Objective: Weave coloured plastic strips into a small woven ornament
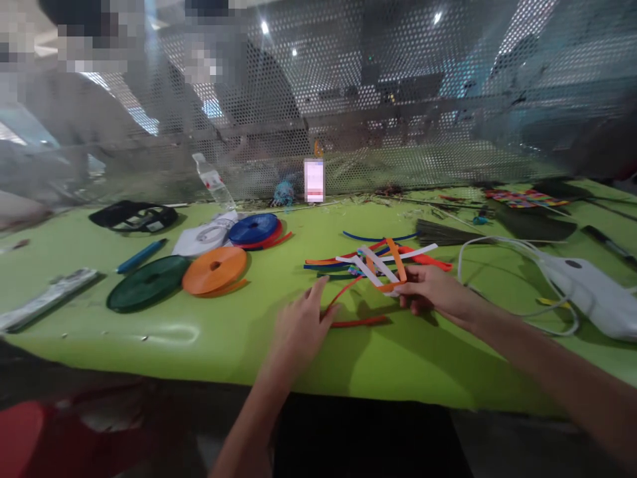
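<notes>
My right hand (428, 290) pinches the near right corner of a loose frame of woven orange and white flat strips (382, 267). My left hand (304, 323) rests low over the table, its thumb and forefinger apart. A thin red strip (359, 322) runs under the left hand's thumb, and a second red length curves up from the gap between the fingers toward the frame. Whether the left fingers grip any of it is hidden. Behind the frame lie loose blue, green, orange and white strips (326, 263). A red loop (425, 257) sits just beyond the right hand.
Green (144, 284), orange (215, 271) and blue (255, 229) strip coils lie left on the green table (209, 352). Nearby are a blue pen (142, 257), power strip (52, 297), cap (134, 216) and bottle (213, 180). A white cabled device (590, 289) stands right; perforated mesh (398, 119) closes the back.
</notes>
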The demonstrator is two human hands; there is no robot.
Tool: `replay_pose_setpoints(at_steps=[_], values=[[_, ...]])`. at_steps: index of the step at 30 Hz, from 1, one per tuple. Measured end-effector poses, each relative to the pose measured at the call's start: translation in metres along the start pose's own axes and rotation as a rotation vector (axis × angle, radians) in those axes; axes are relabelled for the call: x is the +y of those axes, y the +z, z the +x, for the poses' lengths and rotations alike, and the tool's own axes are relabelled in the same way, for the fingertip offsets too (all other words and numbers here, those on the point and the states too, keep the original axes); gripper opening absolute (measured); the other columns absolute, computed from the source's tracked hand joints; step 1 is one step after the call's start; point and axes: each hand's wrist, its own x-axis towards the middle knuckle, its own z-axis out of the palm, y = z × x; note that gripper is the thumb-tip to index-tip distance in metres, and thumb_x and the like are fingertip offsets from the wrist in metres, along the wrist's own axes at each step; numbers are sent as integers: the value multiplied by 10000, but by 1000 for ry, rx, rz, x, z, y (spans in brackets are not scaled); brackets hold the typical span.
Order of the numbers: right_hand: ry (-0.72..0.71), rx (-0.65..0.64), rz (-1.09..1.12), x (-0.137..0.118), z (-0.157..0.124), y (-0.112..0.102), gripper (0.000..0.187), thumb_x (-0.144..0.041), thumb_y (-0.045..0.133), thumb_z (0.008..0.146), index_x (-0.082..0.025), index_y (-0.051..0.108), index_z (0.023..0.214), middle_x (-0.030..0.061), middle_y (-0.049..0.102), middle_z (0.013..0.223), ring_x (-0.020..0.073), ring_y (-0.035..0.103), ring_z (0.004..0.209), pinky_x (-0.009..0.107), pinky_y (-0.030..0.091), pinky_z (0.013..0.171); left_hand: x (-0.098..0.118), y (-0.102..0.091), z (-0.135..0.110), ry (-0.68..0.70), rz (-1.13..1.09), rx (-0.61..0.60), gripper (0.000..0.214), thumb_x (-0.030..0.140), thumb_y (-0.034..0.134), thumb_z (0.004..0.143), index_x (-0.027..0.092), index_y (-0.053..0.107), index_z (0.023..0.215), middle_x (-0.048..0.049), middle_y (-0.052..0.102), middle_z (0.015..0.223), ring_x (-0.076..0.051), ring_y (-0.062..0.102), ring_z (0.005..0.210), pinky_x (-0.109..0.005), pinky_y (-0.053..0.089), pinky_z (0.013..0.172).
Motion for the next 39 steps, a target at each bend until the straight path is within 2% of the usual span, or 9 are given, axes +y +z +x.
replay_pose_setpoints(at_steps=[2,6,9,14,16,22,29,34,39], values=[[-6,-24,-18,-2,5,1,155,-319,762,729,-238,696,843,2,684,684,119,563,551,234,470,528,-4,-6,1,-23,26,-32,502,361,578,1039,193,476,1500,-65,729,951,-253,674,784,-346,462,720],[-3,-70,-52,-6,19,2,195,-354,795,695,-241,704,827,37,726,699,162,616,557,292,512,571,-13,-16,3,55,-73,-129,295,307,612,1011,224,644,1293,-32,697,970,-214,657,799,-322,447,733],[-12,-93,-57,-6,30,2,238,-378,807,670,-235,708,831,53,735,691,189,653,577,317,536,601,-18,-17,4,96,-127,-158,237,277,635,990,234,672,1219,-27,673,995,-196,642,824,-307,437,743],[-27,-124,-59,7,36,-1,344,-463,785,703,-236,721,955,52,718,640,220,659,551,337,513,548,-28,3,1,124,-218,-86,202,255,632,969,232,703,1157,-25,642,925,-177,599,765,-279,412,690],[-42,-110,-62,14,35,-3,361,-504,783,689,-243,711,928,59,707,628,237,650,537,359,509,535,-34,11,-4,154,-272,-50,208,216,649,938,235,719,1132,-22,627,884,-179,595,757,-269,401,664],[-78,-45,-116,23,28,-3,353,-583,775,668,-313,713,886,62,655,604,262,597,507,386,449,464,-40,21,-13,273,-432,44,312,-7,603,828,232,748,966,-33,633,1013,-171,622,924,-258,471,812],[-102,-23,-151,25,29,0,296,-581,740,677,-356,694,863,31,619,554,242,580,473,383,452,488,-45,31,-4,241,-525,88,214,136,740,824,194,756,1029,-48,633,934,-182,605,832,-247,439,698],[-99,-25,-150,25,30,0,394,-570,756,670,-287,690,936,24,623,563,202,560,464,330,421,471,-42,25,-3,152,-558,7,154,235,745,879,203,774,1026,-47,641,940,-176,602,830,-251,429,718],[-176,3,-179,32,40,-7,510,-575,740,711,-202,694,1056,5,610,556,164,532,494,278,386,487,-37,22,1,144,-406,-88,144,252,855,764,197,749,845,-4,617,822,-165,549,769,-253,331,675]])
